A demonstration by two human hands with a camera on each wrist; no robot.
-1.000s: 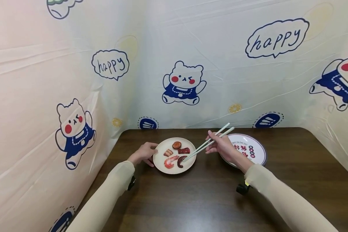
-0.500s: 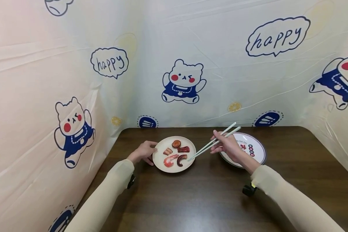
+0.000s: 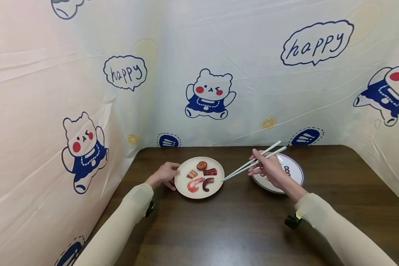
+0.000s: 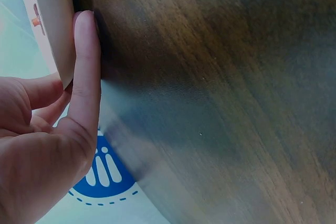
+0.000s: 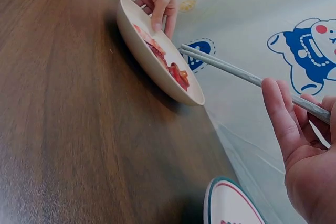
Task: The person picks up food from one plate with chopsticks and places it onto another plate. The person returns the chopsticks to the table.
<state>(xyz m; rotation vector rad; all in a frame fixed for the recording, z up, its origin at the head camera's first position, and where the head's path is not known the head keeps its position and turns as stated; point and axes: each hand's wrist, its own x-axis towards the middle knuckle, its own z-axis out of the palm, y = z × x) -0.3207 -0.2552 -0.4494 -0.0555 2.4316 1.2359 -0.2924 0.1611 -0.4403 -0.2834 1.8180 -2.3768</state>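
Note:
My left hand (image 3: 163,174) holds the left rim of a cream plate (image 3: 182,181), its thumb on the rim and fingers beneath. Food pieces lie on the plate: a shrimp (image 3: 193,186), a curved dark piece like a tentacle (image 3: 205,185), a reddish-brown strip (image 3: 210,171), a pale-and-brown striped piece (image 3: 191,174) and a round brown slice (image 3: 201,165). My right hand (image 3: 268,168) grips pale green chopsticks (image 5: 226,67). Their tips are together at the plate's right rim, with no food between them; whether they touch the rim I cannot tell.
A white plate (image 3: 296,173) with a blue rim and red lettering sits on the brown wooden table (image 3: 219,229), partly hidden under my right hand. A printed curtain (image 3: 252,92) hangs behind the table and along its sides.
My right hand has moved right, drawing the chopstick tips away from the curved dark piece to the plate's right rim. My left hand and the food have stayed in place.

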